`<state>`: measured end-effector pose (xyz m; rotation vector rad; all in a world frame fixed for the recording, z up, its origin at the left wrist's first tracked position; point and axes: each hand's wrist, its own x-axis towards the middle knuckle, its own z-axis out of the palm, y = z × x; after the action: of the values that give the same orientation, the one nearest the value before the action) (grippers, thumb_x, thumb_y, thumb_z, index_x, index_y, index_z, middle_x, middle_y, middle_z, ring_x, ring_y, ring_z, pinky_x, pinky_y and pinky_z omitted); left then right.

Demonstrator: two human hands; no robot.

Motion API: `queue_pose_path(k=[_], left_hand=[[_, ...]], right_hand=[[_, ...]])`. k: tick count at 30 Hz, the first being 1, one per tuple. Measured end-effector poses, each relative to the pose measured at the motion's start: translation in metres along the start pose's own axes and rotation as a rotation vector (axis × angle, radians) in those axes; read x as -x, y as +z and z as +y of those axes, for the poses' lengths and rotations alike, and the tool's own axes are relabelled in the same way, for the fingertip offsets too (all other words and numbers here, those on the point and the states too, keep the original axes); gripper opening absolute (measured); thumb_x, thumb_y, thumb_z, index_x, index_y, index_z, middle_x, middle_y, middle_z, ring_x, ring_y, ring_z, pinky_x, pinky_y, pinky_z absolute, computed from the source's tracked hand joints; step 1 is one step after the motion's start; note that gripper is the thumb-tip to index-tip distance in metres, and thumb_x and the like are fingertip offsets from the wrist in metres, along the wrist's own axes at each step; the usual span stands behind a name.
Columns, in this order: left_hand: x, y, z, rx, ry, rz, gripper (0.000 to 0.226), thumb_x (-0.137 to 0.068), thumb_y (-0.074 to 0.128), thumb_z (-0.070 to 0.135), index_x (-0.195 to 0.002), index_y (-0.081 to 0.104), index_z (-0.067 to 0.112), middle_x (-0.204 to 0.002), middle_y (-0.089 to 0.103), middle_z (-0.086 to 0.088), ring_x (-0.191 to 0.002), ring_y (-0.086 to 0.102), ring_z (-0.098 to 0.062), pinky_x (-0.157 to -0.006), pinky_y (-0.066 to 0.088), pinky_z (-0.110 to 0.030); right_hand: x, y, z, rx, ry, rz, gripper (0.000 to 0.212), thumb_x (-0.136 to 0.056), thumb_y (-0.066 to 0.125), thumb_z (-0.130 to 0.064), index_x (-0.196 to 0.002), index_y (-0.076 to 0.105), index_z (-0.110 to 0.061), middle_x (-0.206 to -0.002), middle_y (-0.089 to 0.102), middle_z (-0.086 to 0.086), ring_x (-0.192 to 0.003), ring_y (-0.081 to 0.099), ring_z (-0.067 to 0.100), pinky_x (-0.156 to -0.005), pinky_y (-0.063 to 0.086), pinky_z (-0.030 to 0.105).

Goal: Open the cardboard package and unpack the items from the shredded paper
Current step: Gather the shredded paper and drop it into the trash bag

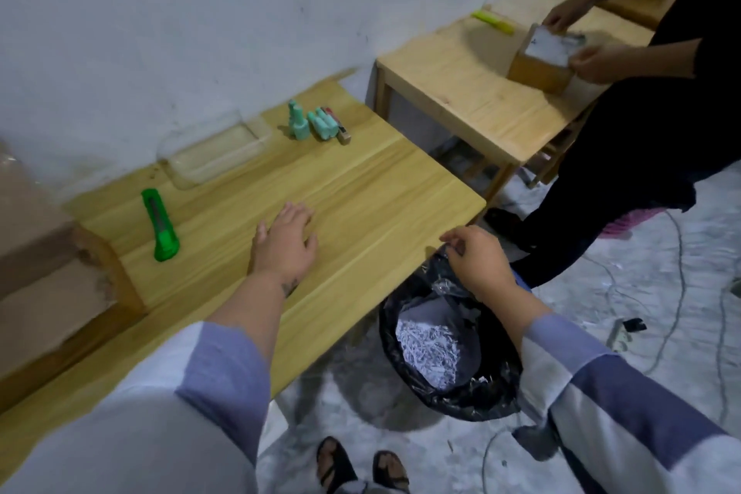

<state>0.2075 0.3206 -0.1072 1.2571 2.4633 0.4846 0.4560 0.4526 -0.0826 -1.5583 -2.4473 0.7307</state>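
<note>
Left hand: the left hand [285, 241] lies flat on the pale wooden bench [361, 188], fingers spread wide and straight, holding nothing.
Right hand: the right hand [479, 259] hovers at the bench's near corner over the black plastic bin bag [405, 333], fingers loosely curled; whether it pinches the bag's rim or a scrap, I cannot tell.
Shredded paper: a heap of white shredded paper [431, 349] sits inside the bin bag, on the floor just beside the bench.
Unpacked items: small mint-green bottles [316, 125] stand and lie together near the wall, at the far edge of the bench.
Cutter: a bright green utility knife [160, 225] lies on the bench, left of the left hand and apart from it.
Tray: a clear plastic tray [216, 154] rests against the wall between knife and bottles.
Cardboard package: a brown cardboard box [44, 253] stands at the left end of the bench.
Second person: a person in black clothes at a neighbouring bench [461, 92] holds a small cardboard box [541, 66] topped with white paper.
</note>
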Motion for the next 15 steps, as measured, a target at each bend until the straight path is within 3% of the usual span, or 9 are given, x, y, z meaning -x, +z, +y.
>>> queue_pose_path(k=[4, 7, 9, 12, 15], left_hand=[[0.042, -0.031, -0.017, 0.049, -0.065, 0.053, 0.038, -0.094, 0.048, 0.018, -0.130, 0.054, 0.027, -0.148, 0.042, 0.007, -0.145, 0.021, -0.011, -0.117, 0.015, -0.041], [0.081, -0.062, -0.035, 0.036, -0.159, 0.136, 0.033, -0.093, 0.049, 0.018, -0.123, 0.059, 0.028, -0.141, 0.049, 0.004, -0.140, 0.033, -0.017, -0.112, 0.027, -0.039], [0.112, -0.083, -0.048, 0.026, -0.239, 0.207, 0.030, -0.093, 0.050, 0.020, -0.120, 0.061, 0.028, -0.135, 0.053, 0.003, -0.131, 0.044, -0.021, -0.107, 0.035, -0.038], [0.158, -0.105, -0.068, 0.030, -0.357, 0.294, 0.029, -0.093, 0.050, 0.021, -0.119, 0.062, 0.027, -0.133, 0.055, 0.001, -0.124, 0.049, -0.022, -0.102, 0.041, -0.037], [0.202, -0.117, -0.089, 0.043, -0.475, 0.337, 0.028, -0.093, 0.052, 0.022, -0.118, 0.063, 0.029, -0.128, 0.058, 0.001, -0.118, 0.054, -0.023, -0.096, 0.045, -0.036]], right_hand=[[0.000, -0.006, -0.058, -0.037, -0.129, -0.080, 0.027, -0.094, 0.044, -0.011, -0.109, 0.066, -0.015, -0.088, 0.068, 0.011, -0.073, 0.063, 0.027, -0.064, 0.056, 0.040], [0.010, 0.000, -0.110, -0.047, -0.296, -0.153, 0.024, -0.094, 0.048, -0.011, -0.109, 0.066, -0.016, -0.091, 0.068, 0.011, -0.064, 0.057, 0.022, -0.054, 0.045, 0.031], [0.021, 0.005, -0.144, -0.065, -0.401, -0.190, 0.024, -0.092, 0.049, -0.011, -0.107, 0.067, -0.017, -0.096, 0.068, 0.010, -0.072, 0.057, 0.023, -0.060, 0.039, 0.026], [0.043, 0.014, -0.193, -0.101, -0.546, -0.239, 0.026, -0.089, 0.049, -0.008, -0.105, 0.069, -0.016, -0.095, 0.070, 0.011, -0.087, 0.063, 0.029, -0.069, 0.042, 0.028], [0.065, 0.023, -0.235, -0.107, -0.673, -0.296, 0.028, -0.088, 0.048, -0.005, -0.105, 0.069, -0.014, -0.092, 0.070, 0.013, -0.079, 0.061, 0.029, -0.069, 0.044, 0.028]])
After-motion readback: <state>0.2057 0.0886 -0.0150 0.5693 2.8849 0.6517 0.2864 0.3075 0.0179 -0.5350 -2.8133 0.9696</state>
